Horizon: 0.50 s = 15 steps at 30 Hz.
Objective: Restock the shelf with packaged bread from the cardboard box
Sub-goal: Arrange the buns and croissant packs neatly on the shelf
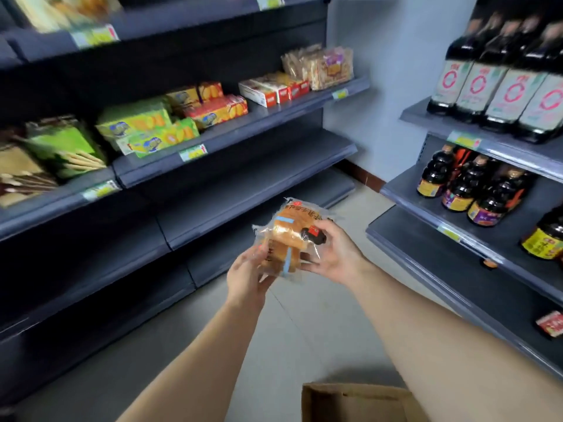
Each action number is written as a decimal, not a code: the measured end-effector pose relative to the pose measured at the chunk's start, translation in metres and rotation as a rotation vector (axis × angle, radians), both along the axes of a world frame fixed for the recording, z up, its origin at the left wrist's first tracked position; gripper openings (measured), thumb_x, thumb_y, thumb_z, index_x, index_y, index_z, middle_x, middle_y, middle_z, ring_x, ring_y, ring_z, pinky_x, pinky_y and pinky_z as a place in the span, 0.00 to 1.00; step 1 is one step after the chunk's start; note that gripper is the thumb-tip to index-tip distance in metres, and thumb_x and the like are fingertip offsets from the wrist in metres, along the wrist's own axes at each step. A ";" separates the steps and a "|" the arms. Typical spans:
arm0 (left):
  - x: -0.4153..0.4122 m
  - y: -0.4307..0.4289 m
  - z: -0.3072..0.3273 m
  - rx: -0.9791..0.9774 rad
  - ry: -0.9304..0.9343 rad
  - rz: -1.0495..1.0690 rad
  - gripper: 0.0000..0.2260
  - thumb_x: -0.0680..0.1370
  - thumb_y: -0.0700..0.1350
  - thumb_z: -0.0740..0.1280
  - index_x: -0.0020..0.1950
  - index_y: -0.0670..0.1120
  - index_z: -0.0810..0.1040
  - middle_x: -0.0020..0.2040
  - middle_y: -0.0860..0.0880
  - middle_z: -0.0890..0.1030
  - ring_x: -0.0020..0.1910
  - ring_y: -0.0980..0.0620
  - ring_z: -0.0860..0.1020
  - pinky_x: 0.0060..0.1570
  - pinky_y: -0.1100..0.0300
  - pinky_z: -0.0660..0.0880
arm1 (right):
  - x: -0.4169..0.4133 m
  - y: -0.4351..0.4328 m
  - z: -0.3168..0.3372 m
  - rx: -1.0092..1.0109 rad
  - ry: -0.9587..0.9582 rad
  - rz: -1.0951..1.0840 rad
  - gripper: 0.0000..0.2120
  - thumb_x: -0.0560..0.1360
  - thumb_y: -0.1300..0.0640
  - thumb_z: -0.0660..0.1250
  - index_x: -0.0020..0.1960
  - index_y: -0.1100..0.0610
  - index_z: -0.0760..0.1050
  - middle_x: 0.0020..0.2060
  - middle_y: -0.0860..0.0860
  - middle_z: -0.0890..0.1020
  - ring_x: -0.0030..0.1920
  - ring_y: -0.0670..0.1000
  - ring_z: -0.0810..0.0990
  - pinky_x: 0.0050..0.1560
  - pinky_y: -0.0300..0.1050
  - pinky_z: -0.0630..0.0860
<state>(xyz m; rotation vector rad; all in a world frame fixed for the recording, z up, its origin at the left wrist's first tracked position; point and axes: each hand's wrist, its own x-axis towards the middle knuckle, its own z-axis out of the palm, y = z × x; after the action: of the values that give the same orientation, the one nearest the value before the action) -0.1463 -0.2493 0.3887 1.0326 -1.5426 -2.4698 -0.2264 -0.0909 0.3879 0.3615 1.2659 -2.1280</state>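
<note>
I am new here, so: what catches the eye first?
First, the clear plastic packet of golden-brown bread, gripped mid-aisle between the left hand and right hand. Next, the bright green and yellow biscuit boxes on the dark left shelf, and the dark sauce bottles on the right shelves.

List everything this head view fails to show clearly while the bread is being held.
- Cardboard box: head view, cut off by the bottom edge and the right forearm; contents unseen.
- Bread package: print blurred, partly covered by left hand and right hand.
- Price tags: motion blur, unreadable.
- Top-left shelf goods: blurred, cut by the top edge.
- Red packet: cut by the right edge.
</note>
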 end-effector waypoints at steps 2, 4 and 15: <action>0.005 -0.015 0.017 -0.013 -0.027 -0.014 0.27 0.73 0.62 0.68 0.56 0.40 0.82 0.51 0.42 0.85 0.51 0.44 0.83 0.57 0.48 0.78 | -0.002 -0.021 0.024 0.023 0.060 0.038 0.10 0.75 0.50 0.64 0.54 0.52 0.76 0.42 0.51 0.85 0.49 0.55 0.82 0.57 0.56 0.77; 0.008 -0.037 0.031 -0.058 -0.059 -0.015 0.33 0.68 0.67 0.69 0.52 0.37 0.81 0.47 0.42 0.85 0.45 0.44 0.84 0.48 0.51 0.80 | -0.003 -0.040 0.045 0.070 0.102 0.080 0.08 0.75 0.51 0.64 0.51 0.52 0.77 0.38 0.50 0.84 0.45 0.53 0.82 0.50 0.51 0.77; 0.058 -0.174 0.103 -0.153 0.021 -0.113 0.16 0.77 0.49 0.69 0.58 0.39 0.79 0.49 0.39 0.83 0.45 0.40 0.83 0.45 0.47 0.82 | 0.012 -0.177 0.111 0.011 0.177 0.219 0.05 0.75 0.53 0.65 0.48 0.53 0.77 0.38 0.51 0.84 0.41 0.54 0.82 0.54 0.52 0.74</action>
<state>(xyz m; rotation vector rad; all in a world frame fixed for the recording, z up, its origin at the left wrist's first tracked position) -0.0888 -0.4230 0.4920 0.9172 -1.7979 -2.3772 -0.2140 -0.2681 0.4986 0.0360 1.3495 -2.0006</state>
